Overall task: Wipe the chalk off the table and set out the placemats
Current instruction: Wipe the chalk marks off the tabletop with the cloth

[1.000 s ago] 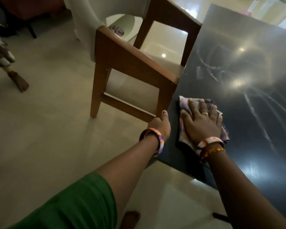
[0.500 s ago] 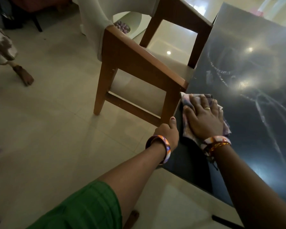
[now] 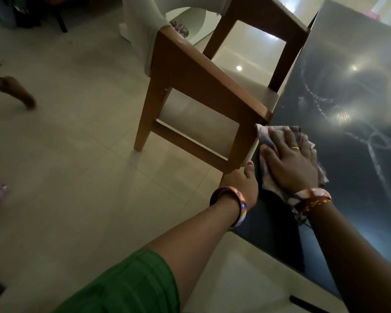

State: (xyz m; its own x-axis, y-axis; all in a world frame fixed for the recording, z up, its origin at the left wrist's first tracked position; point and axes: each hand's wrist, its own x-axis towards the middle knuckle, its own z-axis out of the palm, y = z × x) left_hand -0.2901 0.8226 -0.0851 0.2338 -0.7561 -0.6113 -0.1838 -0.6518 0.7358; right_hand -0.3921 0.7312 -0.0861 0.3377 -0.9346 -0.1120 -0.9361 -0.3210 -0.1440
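- Cloth [image 3: 269, 141] has been pushed forward along the bench [image 3: 359, 154] edge under the flat right hand [image 3: 291, 161]; its far corner is now brought up beside the chair [image 3: 212, 86] leg.
- Left hand [image 3: 242, 184] has been slid forward along the bench edge, thumb now close to the chair leg.
- Foot [image 3: 16, 91] at the far left has been shifted across the floor.

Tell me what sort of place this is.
Probably a home dining area: a dark glossy table with a wooden chair pushed against its edge, on a pale tiled floor. The right hand presses a cloth on the table.
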